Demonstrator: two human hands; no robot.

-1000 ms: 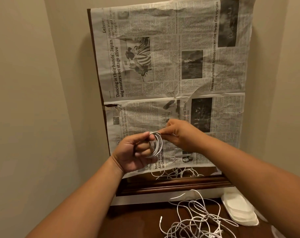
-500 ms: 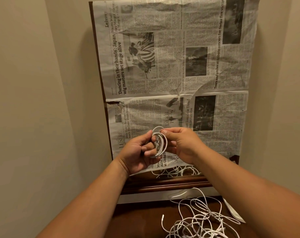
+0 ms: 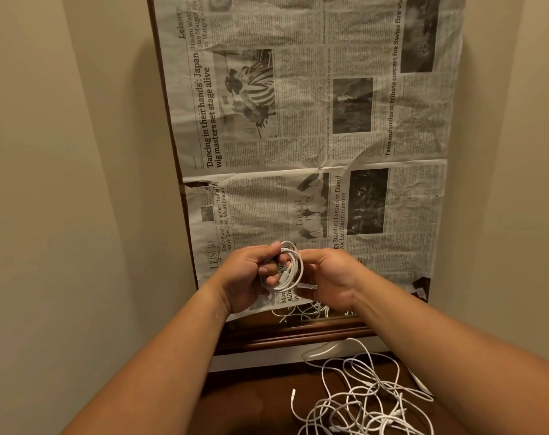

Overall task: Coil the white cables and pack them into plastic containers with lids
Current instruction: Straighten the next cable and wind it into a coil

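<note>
Between the two hands, held up in front of the newspaper point(image 3: 298, 120): one coiled cable point(image 3: 299, 268), a small tight ring standing upright and seen at a slant. A plug end lies tucked inside the loops.

The left hand point(image 3: 244, 277) has its fingers curled round the ring's left side. The right hand point(image 3: 332, 277) pinches the right side with its fingertips. Both hands touch the coil, neither plainly nearer.

Below and to the right, on the dark bench point(image 3: 251, 403), is a tangle of loose cables point(image 3: 361, 400), well apart from the coil and under the right forearm.

No container is plainly in view. A white sliver point(image 3: 422, 383) at the bench's right edge may be one, but I cannot tell. Judgement: the packing move goes down and right, so the right hand has the shorter path.
</note>
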